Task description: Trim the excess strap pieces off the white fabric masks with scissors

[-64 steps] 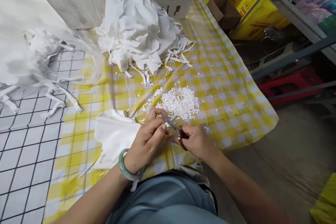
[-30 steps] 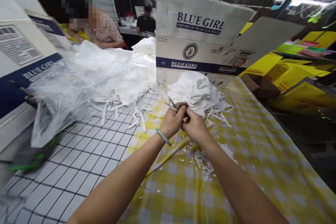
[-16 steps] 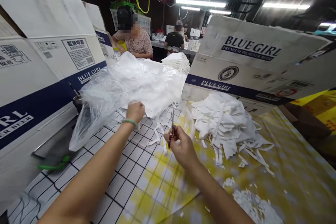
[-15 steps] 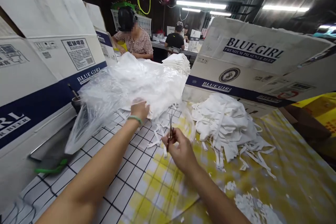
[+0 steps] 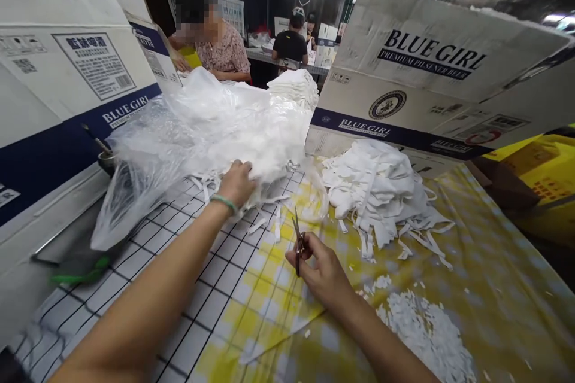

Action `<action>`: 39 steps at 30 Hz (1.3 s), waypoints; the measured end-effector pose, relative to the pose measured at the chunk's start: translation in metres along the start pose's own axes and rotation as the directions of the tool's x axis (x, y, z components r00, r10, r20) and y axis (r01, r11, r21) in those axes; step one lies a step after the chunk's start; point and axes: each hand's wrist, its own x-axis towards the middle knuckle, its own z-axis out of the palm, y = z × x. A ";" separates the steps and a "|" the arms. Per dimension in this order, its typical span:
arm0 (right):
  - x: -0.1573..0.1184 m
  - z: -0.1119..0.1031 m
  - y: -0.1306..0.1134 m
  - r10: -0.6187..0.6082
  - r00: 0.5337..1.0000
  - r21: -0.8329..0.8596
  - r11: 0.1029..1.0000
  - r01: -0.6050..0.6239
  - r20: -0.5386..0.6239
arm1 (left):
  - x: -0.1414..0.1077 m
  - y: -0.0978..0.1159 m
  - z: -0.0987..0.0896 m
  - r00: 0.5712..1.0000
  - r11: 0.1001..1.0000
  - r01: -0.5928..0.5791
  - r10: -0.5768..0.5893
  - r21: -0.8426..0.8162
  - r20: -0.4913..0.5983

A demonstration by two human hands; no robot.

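Observation:
My left hand (image 5: pixel 238 184), with a green bracelet at its wrist, is closed at the near edge of a white cloth heap (image 5: pixel 274 137). Its fingers are bent around a white cloth piece (image 5: pixel 246 209), though the fingertips are partly hidden. Clear plastic sheeting (image 5: pixel 153 149) covers much of that heap, and thin white straps trail from its front. My right hand (image 5: pixel 320 266) grips small scissors (image 5: pixel 298 245) over the yellow checked part of the cover, blades pointing up and away. Right of the scissors lies a second pile of white strapped cloth pieces (image 5: pixel 377 191).
White scraps (image 5: pixel 426 329) are scattered at the lower right. Tall cartons stand left (image 5: pixel 76 78) and right (image 5: pixel 404 84). A pot with a thin tool (image 5: pixel 105 161) is by the left carton. A co-worker (image 5: pixel 220 48) sits across the table; other people are farther back.
The view has tipped downward. My left hand has drawn back slightly toward me from the heap. My right hand still holds the scissors, now a little farther right.

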 end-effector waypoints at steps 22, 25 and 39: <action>-0.086 -0.010 0.011 0.267 0.962 0.088 0.961 -0.262 -0.053 | -0.089 0.022 -0.021 0.993 0.995 0.041 -0.051 0.096 0.106; -0.089 -0.010 0.011 0.323 0.946 0.407 0.866 -0.292 -0.009 | -0.157 0.046 -0.013 0.988 0.997 -0.081 0.079 0.006 0.132; -0.142 -0.002 0.030 0.484 0.873 0.705 0.601 -0.376 0.053 | -0.276 0.059 0.024 0.934 0.877 -0.102 0.247 -0.469 0.259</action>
